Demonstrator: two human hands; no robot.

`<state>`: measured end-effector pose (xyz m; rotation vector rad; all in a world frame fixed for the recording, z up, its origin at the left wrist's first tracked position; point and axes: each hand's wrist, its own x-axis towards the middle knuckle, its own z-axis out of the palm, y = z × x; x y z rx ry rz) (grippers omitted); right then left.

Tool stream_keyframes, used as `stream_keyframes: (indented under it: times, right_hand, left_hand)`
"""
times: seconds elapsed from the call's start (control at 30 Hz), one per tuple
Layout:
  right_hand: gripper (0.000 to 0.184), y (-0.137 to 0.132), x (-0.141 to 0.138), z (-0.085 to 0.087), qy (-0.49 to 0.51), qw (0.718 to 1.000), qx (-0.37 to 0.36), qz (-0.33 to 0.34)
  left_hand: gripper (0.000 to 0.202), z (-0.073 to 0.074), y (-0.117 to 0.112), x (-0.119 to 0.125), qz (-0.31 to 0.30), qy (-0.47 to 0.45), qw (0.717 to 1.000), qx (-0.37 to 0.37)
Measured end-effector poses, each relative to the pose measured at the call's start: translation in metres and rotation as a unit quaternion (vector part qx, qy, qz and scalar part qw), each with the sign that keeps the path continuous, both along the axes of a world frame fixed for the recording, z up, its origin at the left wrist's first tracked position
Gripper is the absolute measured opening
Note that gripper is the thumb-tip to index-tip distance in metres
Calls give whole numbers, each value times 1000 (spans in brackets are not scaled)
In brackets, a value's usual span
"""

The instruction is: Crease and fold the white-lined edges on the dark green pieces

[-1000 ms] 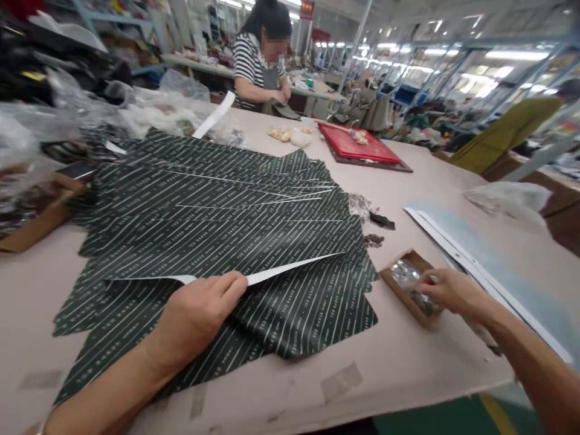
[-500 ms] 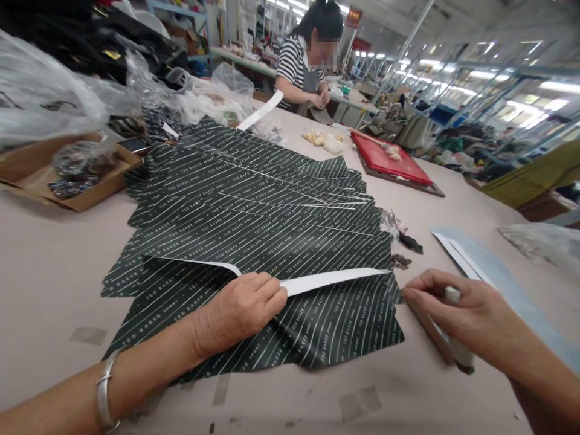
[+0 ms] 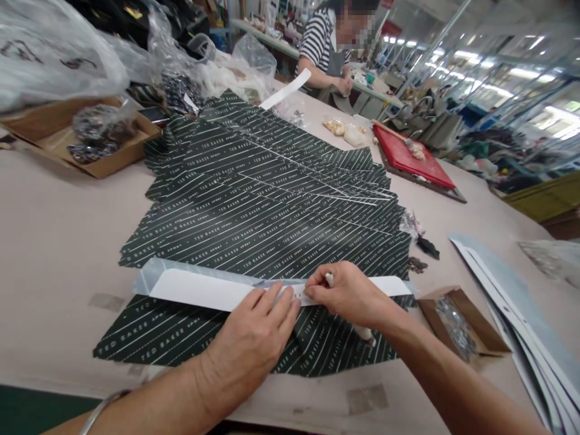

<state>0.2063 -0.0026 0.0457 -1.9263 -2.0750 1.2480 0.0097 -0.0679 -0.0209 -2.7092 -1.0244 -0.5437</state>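
Observation:
A long white strip [image 3: 194, 289] lies across the dark printed material [image 3: 312, 241], with a translucent bluish sheet [image 3: 144, 277] showing from under its edge. My left hand [image 3: 258, 329] rests flat on the strip, fingers stretched out and together. Just right of those fingertips, my right hand [image 3: 347, 296] is closed with thumb and forefinger pinched at the strip. A slim pale-handled tool [image 3: 364, 333] is tucked in this hand; its light end pokes out above the knuckles, and its exact kind is unclear. Small dark marks show on the strip between the hands.
At the left is a cardboard box [image 3: 102, 154] of bagged pieces; a smaller box [image 3: 457, 326] with a clear bag sits right. White strips [image 3: 512, 314] lie beyond it. A red pad [image 3: 414, 160] is further back, and a co-worker [image 3: 324, 51] works opposite.
The white strip with its bluish sheet now lies flat across the material, where the material's front edge was lifted before. My left hand has let go of that edge. My right hand moved left.

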Motion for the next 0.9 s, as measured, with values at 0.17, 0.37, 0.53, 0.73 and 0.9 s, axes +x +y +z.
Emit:
stream_keyframes:
  times: [0.17, 0.37, 0.53, 0.73, 0.9]
  right_hand:
    - [13, 0, -3, -15, 16, 999, -33, -1]
    - [14, 3, -7, -19, -7, 999, -33, 19]
    - [16, 12, -8, -17, -20, 996, -14, 80]
    - [19, 28, -12, -9, -42, 986, -38, 158]
    - [16, 33, -13, -10, -16, 988, -70, 134]
  left_hand:
    - [38, -3, 3, -4, -21, -39, 999, -22]
    - [35, -5, 4, -2, -19, -45, 998, -44]
    - [37, -6, 5, -3, -30, -61, 996, -52]
    - [38, -6, 5, -5, -33, -38, 997, -63]
    - [36, -5, 6, -2, -27, -20, 997, -63]
